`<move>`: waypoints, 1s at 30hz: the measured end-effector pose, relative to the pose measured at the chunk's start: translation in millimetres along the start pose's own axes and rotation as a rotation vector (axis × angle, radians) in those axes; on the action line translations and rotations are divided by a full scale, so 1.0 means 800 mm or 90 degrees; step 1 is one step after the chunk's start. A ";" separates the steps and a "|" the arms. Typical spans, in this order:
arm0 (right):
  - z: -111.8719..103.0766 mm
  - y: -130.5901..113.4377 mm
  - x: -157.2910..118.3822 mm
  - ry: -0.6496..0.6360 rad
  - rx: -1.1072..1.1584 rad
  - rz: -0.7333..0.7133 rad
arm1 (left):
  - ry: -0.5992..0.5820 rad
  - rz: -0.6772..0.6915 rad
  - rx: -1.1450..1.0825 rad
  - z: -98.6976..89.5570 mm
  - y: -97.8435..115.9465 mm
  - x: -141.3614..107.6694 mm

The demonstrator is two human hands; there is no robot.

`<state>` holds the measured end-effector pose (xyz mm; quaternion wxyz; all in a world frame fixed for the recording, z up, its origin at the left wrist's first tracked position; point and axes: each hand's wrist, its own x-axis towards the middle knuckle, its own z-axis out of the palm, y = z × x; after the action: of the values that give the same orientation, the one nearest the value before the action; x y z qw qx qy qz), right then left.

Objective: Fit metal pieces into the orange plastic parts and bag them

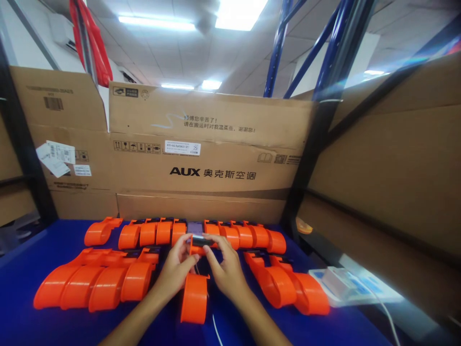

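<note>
My left hand (180,264) grips the left side of an orange plastic part (194,251), thumb and fingers closed on it. My right hand (226,264) pinches a small dark block (202,241) with a shiny top, which sits against that part. Just below my hands is an orange curved loop (194,300); whether it joins the held part I cannot tell. A thin white cable (216,329) shows below the hands, its upper end hidden. Behind my fingers lies a greyish-purple rectangular item (195,228), partly covered.
Similar orange loop parts stand in a back row (163,233), a front-left group (104,288) and a right group (311,293) on the blue surface (162,327). A white device (338,283) with a cable sits at right. A cardboard wall (144,178) stands behind.
</note>
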<state>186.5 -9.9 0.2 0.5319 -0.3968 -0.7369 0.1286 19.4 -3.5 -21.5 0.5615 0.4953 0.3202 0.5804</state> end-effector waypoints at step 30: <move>-0.014 0.046 -0.018 -0.205 -0.306 0.172 | 0.060 -0.013 0.003 0.004 0.014 0.001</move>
<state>214.4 1.3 -27.8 0.2778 -0.5802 -0.7612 0.0816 18.8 -5.2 -9.9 0.5506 0.4651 0.3528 0.5967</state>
